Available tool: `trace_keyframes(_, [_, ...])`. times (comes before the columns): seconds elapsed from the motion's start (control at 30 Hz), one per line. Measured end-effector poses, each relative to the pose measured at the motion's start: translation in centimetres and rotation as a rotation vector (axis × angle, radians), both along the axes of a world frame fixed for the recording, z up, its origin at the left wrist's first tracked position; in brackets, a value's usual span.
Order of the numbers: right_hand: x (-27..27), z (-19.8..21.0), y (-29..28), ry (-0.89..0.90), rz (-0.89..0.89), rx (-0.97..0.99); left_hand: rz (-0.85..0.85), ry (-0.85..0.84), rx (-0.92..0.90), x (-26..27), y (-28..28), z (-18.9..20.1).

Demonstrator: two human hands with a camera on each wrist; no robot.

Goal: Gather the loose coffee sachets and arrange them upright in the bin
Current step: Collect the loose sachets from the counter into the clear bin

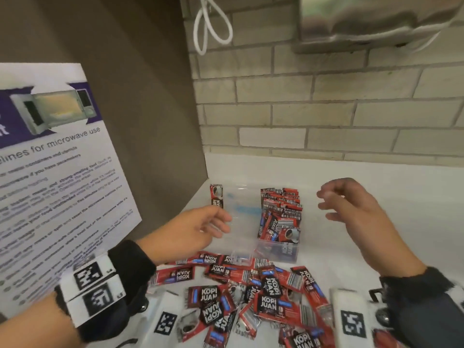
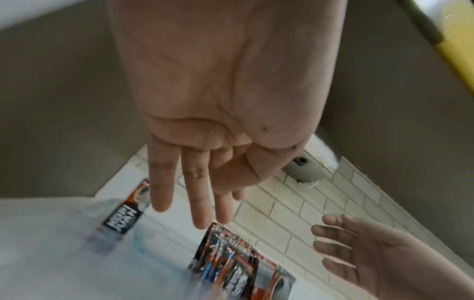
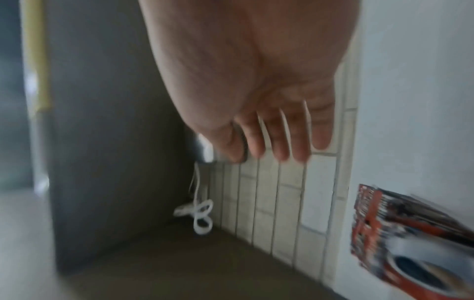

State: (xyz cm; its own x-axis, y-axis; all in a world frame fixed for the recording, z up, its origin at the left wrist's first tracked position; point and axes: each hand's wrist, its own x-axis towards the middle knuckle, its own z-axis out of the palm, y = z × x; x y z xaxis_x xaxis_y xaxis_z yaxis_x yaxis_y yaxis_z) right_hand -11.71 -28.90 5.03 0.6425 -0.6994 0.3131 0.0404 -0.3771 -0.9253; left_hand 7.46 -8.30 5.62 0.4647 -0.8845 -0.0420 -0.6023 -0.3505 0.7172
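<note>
A clear plastic bin (image 1: 241,202) stands on the white counter. Several red Kopi Juan sachets (image 1: 281,209) stand upright along its right side, and a single sachet (image 1: 216,196) stands in its far left corner. A pile of loose sachets (image 1: 253,295) lies on the counter in front of the bin. My left hand (image 1: 221,226) reaches in at the bin's left side with relaxed fingers and holds nothing. My right hand (image 1: 326,204) hovers just right of the bin, fingers loosely bent, empty. The left wrist view shows my left hand (image 2: 197,203) with straight fingers above the bin's sachets (image 2: 231,259). The right wrist view is blurred; my right hand (image 3: 277,146) there is empty.
A brown side panel with a microwave poster (image 1: 50,172) stands close on the left. A tiled wall (image 1: 326,116) closes the back, with a white cord (image 1: 211,23) and a metal dispenser (image 1: 371,23) hanging above. The white counter (image 1: 401,197) continues to the right.
</note>
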Motion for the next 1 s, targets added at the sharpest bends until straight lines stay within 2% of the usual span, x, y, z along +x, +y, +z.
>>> trace_keyframes(0.1, [-1.6,-1.0,2.7,0.482,0.357,-0.265,-0.120,-0.239,0.200,-0.3,3.7,-1.7])
trace_keyframes(0.17, [-2.0,-2.9,4.3,0.827,0.576,-0.427,-0.184,-0.311,0.335,-0.6,5.2,-3.4])
trace_keyframes(0.2, [-1.9,-4.0,4.9,0.951,0.640,-0.500,-0.200,-0.305,0.384,-0.9,5.7,-4.2])
trace_keyframes(0.27, [-1.4,-6.1,5.7,1.089,0.650,-0.600,-0.228,-0.292,0.444,-1.2,6.2,-5.5])
trace_keyframes(0.4, [0.0,-7.2,7.1,1.142,0.527,-0.701,-0.326,-0.305,0.492,-2.1,5.6,-7.4])
trace_keyframes(0.53, [1.7,-7.4,8.2,1.114,0.495,-0.775,-0.323,-0.387,0.536,-3.2,4.8,-7.9])
trace_keyframes(0.73, [2.6,-7.2,8.3,1.113,0.518,-0.715,-0.304,-0.390,0.521,-3.5,5.0,-7.5])
trace_keyframes(0.9, [2.7,-7.2,8.3,1.105,0.498,-0.679,-0.229,-0.255,0.519,-3.6,4.9,-7.6])
trace_keyframes(1.0, [3.0,-7.7,7.8,1.056,0.485,-0.564,-0.215,-0.234,0.493,-3.9,4.7,-7.3])
